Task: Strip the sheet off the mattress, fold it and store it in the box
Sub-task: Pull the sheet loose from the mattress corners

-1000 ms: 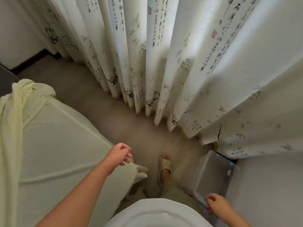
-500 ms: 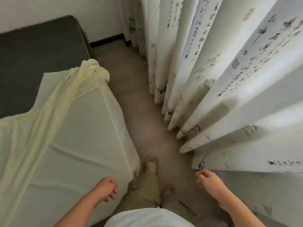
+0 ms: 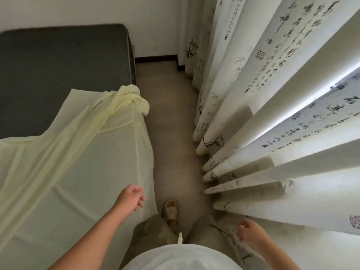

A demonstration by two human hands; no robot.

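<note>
Both grips loose and empty: left hand (image 3: 132,197) half-curled over sheet (image 3: 78,172) edge, contact unclear; right hand (image 3: 247,229) half-curled beside curtain (image 3: 292,207).

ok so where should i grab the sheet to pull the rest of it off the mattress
Probably the bunched corner of the sheet, already peeled off the dark mattress and heaped at its aisle edge. The folds give a handful, while the rest lies flat. Come from the aisle side, by the curtain, with the left hand, and draw it towards you.
</note>
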